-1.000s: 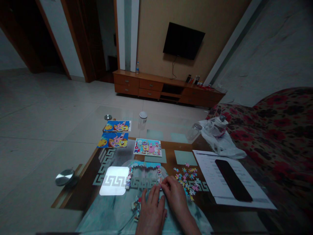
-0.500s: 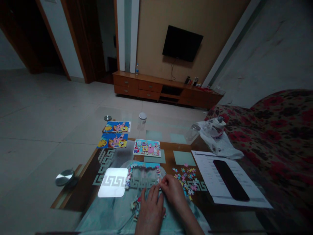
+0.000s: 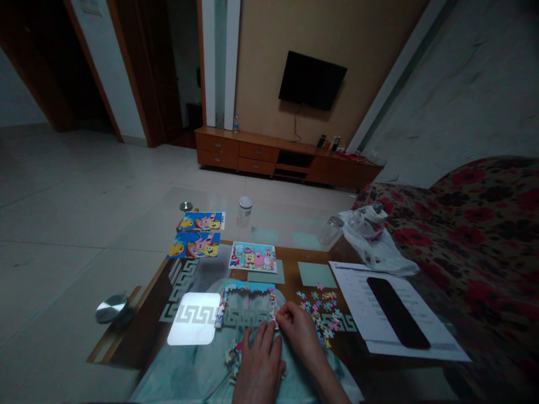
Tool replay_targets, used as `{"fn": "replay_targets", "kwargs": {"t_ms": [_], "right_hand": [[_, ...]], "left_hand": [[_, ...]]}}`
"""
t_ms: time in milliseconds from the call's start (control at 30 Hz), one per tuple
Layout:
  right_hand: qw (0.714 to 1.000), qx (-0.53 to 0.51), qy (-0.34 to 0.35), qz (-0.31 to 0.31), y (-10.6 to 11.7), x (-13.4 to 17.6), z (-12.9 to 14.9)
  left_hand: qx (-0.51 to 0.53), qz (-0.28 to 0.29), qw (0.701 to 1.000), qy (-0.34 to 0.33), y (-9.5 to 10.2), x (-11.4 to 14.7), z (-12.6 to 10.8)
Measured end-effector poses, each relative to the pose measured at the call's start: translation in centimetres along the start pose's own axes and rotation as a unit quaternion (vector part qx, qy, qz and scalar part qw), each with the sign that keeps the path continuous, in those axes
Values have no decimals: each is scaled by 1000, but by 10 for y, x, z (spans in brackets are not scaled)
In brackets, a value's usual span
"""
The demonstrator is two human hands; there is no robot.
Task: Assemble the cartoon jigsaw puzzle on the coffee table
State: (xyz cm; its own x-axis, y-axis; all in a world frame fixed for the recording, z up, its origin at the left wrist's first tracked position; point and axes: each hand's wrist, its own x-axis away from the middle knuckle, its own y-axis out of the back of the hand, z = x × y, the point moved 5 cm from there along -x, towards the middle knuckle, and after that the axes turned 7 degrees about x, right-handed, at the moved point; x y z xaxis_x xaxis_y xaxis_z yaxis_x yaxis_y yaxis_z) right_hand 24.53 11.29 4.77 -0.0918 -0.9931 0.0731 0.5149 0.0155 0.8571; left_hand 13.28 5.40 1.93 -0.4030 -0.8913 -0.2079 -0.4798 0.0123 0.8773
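One partly built jigsaw border [image 3: 252, 286] on the glass worktop [image 3: 147, 325]
Left hand [image 3: 259, 359] lies flat and unclenched at its near side; right hand [image 3: 297, 330] pinches fingertips at its near right corner, whether on a piece cannot be told. Loose jigsaw pieces [image 3: 334, 325] lie to the right.

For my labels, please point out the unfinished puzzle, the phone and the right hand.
Unfinished puzzle [image 3: 252, 286]: head view, on its far edge.
Phone [image 3: 398, 312]: head view, on its middle.
Right hand [image 3: 298, 327]: head view, on its back.
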Motion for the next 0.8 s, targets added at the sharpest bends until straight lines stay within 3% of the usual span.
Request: {"fn": "replay_targets", "kwargs": {"t_ms": [433, 633, 800], "right_hand": [[1000, 1, 23, -4, -2, 0, 1], [998, -36, 48, -4, 4, 13, 3], [998, -25, 50, 2, 5, 21, 8]], "left_hand": [[25, 6, 1000, 18, -1, 0, 0], [47, 14, 998, 40, 19, -4, 13], [48, 28, 996, 65, 41, -22, 24]]}}
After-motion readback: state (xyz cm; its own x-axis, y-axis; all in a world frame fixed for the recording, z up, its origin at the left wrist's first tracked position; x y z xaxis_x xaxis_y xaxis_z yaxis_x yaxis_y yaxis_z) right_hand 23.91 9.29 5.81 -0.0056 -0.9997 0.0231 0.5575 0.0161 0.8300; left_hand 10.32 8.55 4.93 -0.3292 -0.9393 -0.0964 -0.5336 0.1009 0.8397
